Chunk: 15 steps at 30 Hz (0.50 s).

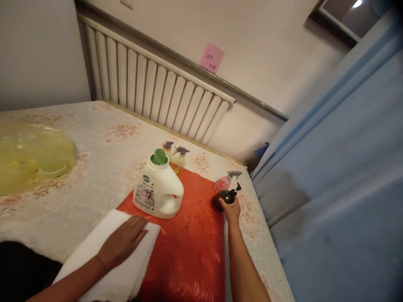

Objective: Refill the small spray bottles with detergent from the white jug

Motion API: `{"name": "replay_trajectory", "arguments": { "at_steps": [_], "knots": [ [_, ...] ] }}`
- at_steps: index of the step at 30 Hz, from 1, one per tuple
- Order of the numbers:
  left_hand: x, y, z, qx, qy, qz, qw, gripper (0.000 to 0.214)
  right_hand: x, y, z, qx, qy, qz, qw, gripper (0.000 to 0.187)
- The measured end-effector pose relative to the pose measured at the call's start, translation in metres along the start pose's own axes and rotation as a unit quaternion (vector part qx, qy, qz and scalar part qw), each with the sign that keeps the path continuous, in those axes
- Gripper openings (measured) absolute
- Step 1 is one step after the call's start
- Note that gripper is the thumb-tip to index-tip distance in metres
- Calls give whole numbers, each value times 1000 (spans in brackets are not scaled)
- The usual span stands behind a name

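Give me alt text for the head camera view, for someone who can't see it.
A person's right hand holds a dark pump bottle beside a pink spray bottle, while the left hand rests on a folded white cloth. A white detergent jug with a green piece in its mouth stands on a glossy red sheet, two spray bottles behind it.

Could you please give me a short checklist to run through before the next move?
1. Right hand around the dark bottle: ok.
2. Left hand resting on the cloth: ok.
3. Jug standing upright on the red surface: ok.
4. Jug mouth closed by a screwed-down cap: not ok; the green piece sits in the mouth and the neck threads show.
5. Dark bottle clear of the pink bottle: cannot tell; they overlap in this view.
6. Dark bottle's fill level: cannot tell.
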<state>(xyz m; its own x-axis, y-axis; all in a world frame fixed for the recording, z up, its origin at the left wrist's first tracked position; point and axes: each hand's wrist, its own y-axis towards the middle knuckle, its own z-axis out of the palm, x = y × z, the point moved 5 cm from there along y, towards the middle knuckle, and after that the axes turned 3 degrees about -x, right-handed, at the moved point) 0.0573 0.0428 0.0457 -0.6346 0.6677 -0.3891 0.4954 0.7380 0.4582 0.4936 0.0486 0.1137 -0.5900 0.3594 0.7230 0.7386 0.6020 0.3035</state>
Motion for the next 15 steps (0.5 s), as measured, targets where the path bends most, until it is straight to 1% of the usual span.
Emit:
{"name": "replay_trajectory", "arguments": {
  "at_steps": [4,10,12,15],
  "knots": [
    [2,-1,0,-13,13,7,1000,23,0,14,16,5,-3,-3,1000,62],
    [7,-8,4,-52,51,20,997,28,-6,23,32,6,0,-4,1000,59],
    [9,-10,5,-64,60,25,996,30,-9,24,36,3,7,-7,1000,61],
    [9,-11,5,-76,65,29,995,31,-13,23,36,-11,20,-15,1000,72]
  ]
}}
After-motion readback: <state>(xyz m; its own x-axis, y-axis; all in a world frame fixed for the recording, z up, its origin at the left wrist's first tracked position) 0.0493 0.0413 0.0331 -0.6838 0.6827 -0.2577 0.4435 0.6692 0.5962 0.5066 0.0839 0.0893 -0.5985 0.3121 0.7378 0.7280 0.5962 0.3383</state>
